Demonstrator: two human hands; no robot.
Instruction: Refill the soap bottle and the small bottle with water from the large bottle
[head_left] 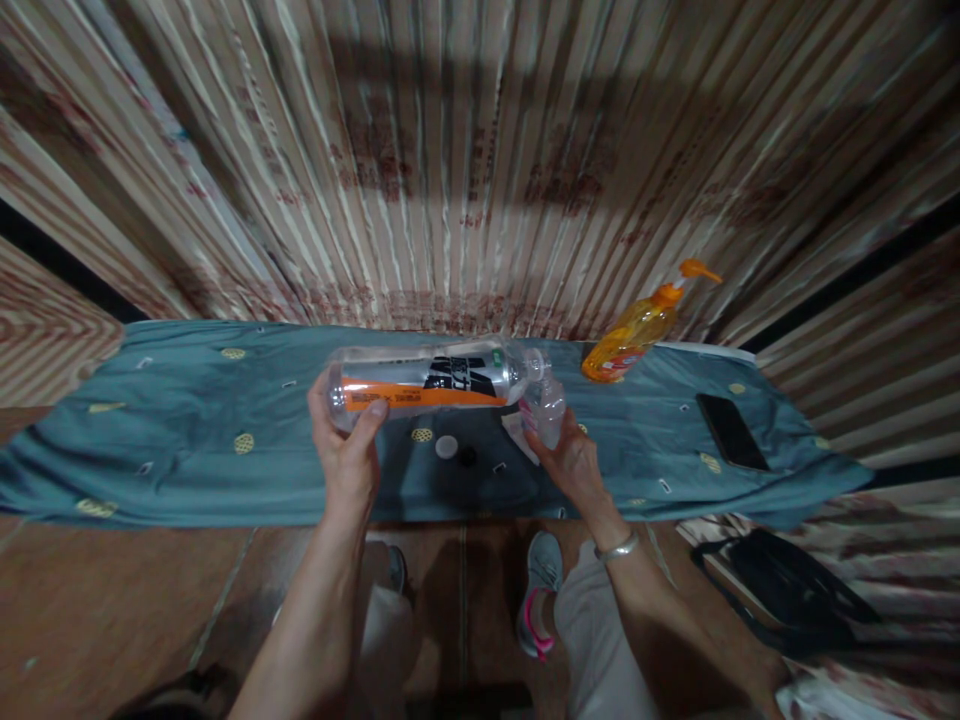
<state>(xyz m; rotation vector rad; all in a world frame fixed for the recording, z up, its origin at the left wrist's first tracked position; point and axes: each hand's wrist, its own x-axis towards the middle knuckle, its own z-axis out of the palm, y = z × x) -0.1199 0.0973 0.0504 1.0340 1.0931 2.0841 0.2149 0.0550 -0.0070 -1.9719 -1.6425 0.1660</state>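
My left hand (346,430) is closed around the base end of a large clear plastic bottle (450,375) with a silver, black and orange label. The bottle lies level in the air, its neck pointing right. In my right hand (574,450) is a smaller clear plastic bottle (553,408), gripped low, with its upper end close by the large bottle's mouth. Whether the two mouths touch I cannot tell. Below them on the cloth lie a white cap (446,447) and a small dark round cap (468,456).
A teal patterned cloth (187,450) covers the table. An orange pump bottle (632,335) stands at the back right, and a dark phone (731,432) lies right of it. Pleated curtains (450,180) hang behind. A dark bag (787,590) is at lower right.
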